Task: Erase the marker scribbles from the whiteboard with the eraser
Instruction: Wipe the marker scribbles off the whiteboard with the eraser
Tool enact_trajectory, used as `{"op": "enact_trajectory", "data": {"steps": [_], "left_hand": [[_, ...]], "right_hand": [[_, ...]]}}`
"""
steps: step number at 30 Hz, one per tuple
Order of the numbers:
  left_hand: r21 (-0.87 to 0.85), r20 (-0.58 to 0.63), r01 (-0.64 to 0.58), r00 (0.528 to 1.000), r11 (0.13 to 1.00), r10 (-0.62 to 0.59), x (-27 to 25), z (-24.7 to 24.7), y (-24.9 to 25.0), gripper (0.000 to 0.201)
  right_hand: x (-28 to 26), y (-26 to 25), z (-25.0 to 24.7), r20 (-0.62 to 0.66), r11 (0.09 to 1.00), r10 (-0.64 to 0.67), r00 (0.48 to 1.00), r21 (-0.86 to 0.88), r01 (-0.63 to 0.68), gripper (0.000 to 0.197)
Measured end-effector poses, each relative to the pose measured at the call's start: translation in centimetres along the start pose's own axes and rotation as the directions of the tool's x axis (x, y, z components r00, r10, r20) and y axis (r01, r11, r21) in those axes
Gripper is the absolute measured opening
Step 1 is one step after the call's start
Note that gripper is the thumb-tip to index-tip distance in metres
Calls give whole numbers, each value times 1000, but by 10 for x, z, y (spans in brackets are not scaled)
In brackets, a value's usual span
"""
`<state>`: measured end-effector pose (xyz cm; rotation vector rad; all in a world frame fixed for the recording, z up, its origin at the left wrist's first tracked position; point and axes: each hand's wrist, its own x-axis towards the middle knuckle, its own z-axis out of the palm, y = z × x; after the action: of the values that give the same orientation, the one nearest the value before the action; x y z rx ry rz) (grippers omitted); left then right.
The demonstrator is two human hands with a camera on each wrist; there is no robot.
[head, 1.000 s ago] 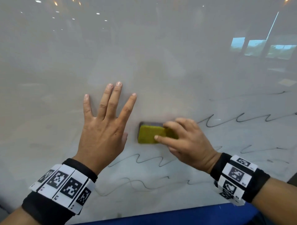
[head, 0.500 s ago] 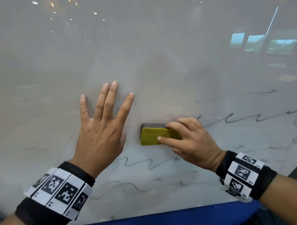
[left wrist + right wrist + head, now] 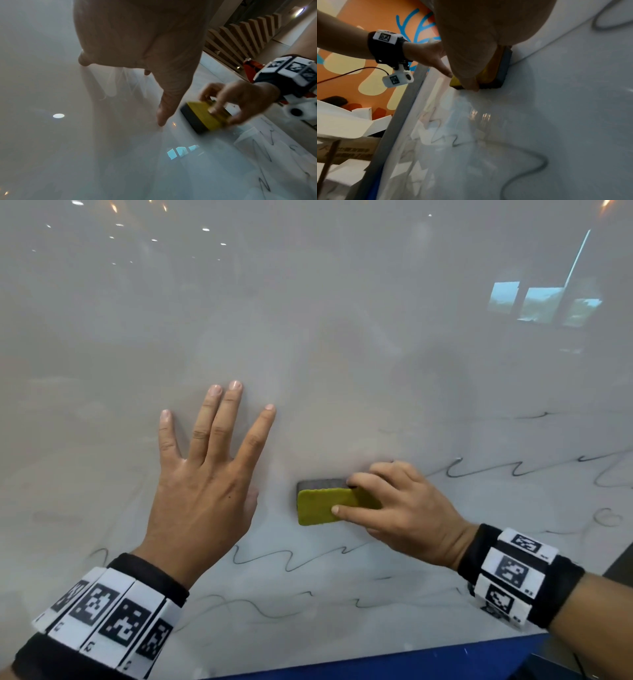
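The whiteboard fills the head view. My left hand lies flat on it with its fingers spread and holds nothing. Just to its right, my right hand grips the eraser between thumb and fingers, yellow back facing me and dark felt against the board. Black wavy scribbles run below the eraser, lower still, and to the right of my right hand. The left wrist view shows the eraser flat on the board, and the right wrist view shows the eraser under my fingers.
A blue edge borders the board at the bottom. Faint grey smears mark the board's left part. An orange patterned wall and white paper lie beyond the board's frame.
My right hand has slid the eraser slightly right and down, away from the left hand. The left hand stays flat on the board.
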<state>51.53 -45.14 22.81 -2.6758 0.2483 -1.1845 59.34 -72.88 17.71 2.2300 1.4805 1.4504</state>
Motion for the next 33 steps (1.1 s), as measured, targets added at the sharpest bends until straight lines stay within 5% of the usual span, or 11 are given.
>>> {"op": "enact_trajectory", "data": {"steps": [6, 13, 20, 26, 33], "left_hand": [[0, 3, -40, 999, 999, 40, 12, -3, 16, 109], [-17, -23, -90, 996, 996, 90, 15, -1, 22, 105], [-44, -30, -84, 996, 995, 83, 16, 2, 25, 107], [-51, -44, -78, 996, 996, 76, 17, 5, 29, 108], [-57, -62, -67, 996, 996, 63, 17, 6, 32, 108]], "right_hand": [[17, 35, -26, -274, 951, 305, 912, 34, -308, 34], [-5, 17, -12, -75, 993, 111, 991, -19, -113, 47], [-2, 19, -25, -283, 873, 481, 830, 70, -482, 43], [-5, 9, -13, -146, 963, 267, 953, -9, -271, 33], [-12, 23, -25, -244, 890, 450, 859, 44, -454, 40]]}}
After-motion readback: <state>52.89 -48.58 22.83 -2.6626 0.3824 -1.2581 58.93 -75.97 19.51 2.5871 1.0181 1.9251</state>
